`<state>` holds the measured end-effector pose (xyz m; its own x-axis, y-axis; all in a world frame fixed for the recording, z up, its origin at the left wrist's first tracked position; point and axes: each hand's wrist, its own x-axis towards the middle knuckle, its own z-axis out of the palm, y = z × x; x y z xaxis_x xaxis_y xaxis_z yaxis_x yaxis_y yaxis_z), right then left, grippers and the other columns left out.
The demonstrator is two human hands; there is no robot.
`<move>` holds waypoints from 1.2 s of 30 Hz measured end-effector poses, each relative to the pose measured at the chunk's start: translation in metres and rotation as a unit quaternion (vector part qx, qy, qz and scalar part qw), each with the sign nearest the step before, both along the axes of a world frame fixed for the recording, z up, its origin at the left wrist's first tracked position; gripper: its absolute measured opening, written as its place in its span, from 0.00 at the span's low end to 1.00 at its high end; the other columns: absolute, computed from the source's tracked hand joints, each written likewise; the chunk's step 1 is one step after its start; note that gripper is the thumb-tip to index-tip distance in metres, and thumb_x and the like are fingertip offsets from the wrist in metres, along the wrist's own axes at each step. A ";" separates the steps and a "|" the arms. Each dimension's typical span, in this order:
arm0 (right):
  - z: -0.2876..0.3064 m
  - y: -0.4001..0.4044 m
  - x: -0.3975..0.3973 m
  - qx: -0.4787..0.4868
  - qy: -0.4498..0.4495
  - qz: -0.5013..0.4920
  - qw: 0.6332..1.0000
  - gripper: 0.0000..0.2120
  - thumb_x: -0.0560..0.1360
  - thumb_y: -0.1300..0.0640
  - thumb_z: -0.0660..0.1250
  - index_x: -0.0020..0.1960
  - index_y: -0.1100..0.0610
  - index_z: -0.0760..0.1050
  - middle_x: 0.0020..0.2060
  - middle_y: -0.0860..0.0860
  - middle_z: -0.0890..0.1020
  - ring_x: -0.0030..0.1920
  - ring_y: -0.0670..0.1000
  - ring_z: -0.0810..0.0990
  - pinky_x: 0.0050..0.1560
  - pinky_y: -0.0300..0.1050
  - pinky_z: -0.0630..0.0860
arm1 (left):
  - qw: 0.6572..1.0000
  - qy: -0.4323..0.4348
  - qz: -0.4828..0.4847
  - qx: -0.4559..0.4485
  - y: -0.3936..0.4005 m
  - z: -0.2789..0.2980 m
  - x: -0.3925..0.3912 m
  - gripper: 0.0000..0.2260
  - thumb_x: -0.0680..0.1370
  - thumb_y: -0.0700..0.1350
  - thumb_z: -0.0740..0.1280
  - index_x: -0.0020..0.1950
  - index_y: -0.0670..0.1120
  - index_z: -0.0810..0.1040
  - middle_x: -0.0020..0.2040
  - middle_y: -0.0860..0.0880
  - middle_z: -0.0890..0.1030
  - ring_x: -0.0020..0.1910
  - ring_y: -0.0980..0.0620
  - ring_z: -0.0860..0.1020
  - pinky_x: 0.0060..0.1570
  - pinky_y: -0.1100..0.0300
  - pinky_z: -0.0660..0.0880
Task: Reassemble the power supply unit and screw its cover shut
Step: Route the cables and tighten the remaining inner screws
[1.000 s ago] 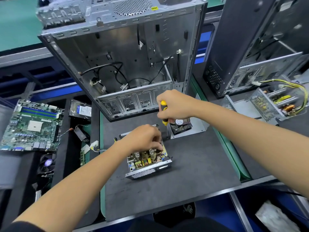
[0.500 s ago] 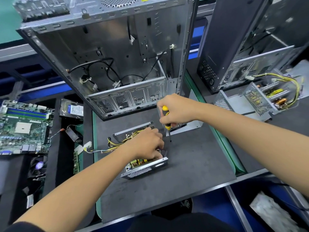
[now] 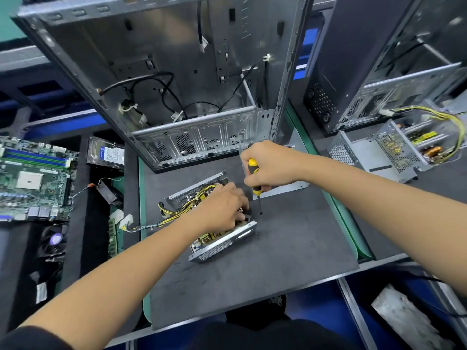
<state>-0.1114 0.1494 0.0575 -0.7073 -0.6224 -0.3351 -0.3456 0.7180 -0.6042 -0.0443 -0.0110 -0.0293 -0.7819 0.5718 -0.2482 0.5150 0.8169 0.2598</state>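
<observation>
A dark grey mat (image 3: 278,261) covers the desk (image 3: 379,267), with a green edge showing along its left and right sides; blue structure lies below the near rim. On the mat, near its middle, sits the open power supply unit (image 3: 222,242), cover off, its long axis running diagonally from the near right corner to the far left. Its perforated near wall faces the person, and the yellow and black cable bundle (image 3: 151,224) leaves from the far-left end toward the mat's left edge.

The left hand (image 3: 222,208) rests down inside the unit, fingers curled over the board; what its grip holds, if anything, is hidden. The right hand (image 3: 273,168), just beyond and to the right, wraps its grip around a yellow and black screwdriver (image 3: 255,183), whose tip points down at the mat just beside the unit. Under that hand lies a flat metal cover (image 3: 290,186).

Farther back stands an empty computer case (image 3: 177,72), open side toward the person. To the left lie a motherboard (image 3: 32,178) and a hard drive (image 3: 107,155); to the right, another opened supply (image 3: 417,145) and a dark case (image 3: 353,59).
</observation>
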 end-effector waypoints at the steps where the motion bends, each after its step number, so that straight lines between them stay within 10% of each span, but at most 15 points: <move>1: 0.000 -0.001 -0.001 0.001 -0.004 0.001 1.000 0.07 0.70 0.63 0.68 0.36 0.59 0.71 0.31 0.56 0.83 0.26 0.47 0.82 0.29 0.41 0.76 | 1.000 -0.016 0.010 0.006 0.001 0.001 0.000 0.10 0.77 0.47 0.66 0.57 0.50 0.77 0.53 0.51 0.75 0.56 0.51 0.67 0.48 0.58 0.58; 17: -0.006 -0.013 -0.005 -0.004 -0.009 0.034 0.999 0.10 0.70 0.60 0.70 0.35 0.58 0.70 0.29 0.55 0.82 0.26 0.48 0.82 0.27 0.44 0.76 | 0.968 -0.248 0.007 0.026 -0.005 0.023 -0.021 0.08 0.72 0.44 0.71 0.49 0.52 0.84 0.53 0.55 0.77 0.50 0.58 0.69 0.47 0.66 0.65; 29: -0.012 -0.016 0.002 -0.033 0.013 0.028 0.999 0.10 0.69 0.62 0.70 0.34 0.54 0.70 0.27 0.50 0.80 0.27 0.46 0.79 0.34 0.51 0.79 | 0.969 -0.168 0.162 0.083 0.002 0.018 -0.014 0.15 0.71 0.44 0.72 0.57 0.45 0.78 0.40 0.52 0.79 0.40 0.52 0.78 0.37 0.62 0.72; 36: -0.017 -0.011 0.009 -0.036 0.035 0.063 0.997 0.07 0.69 0.59 0.70 0.36 0.54 0.72 0.28 0.47 0.79 0.31 0.41 0.75 0.28 0.30 0.67 | 0.974 -0.164 0.147 0.047 0.005 0.019 -0.016 0.07 0.68 0.43 0.74 0.41 0.49 0.76 0.34 0.58 0.74 0.34 0.58 0.73 0.30 0.68 0.64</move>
<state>-0.1028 0.1389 0.0408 -0.6417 -0.7289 -0.2386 -0.4742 0.6216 -0.6235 -0.0602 -0.0057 -0.0100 -0.8023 0.3682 -0.4698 0.1396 0.8810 0.4520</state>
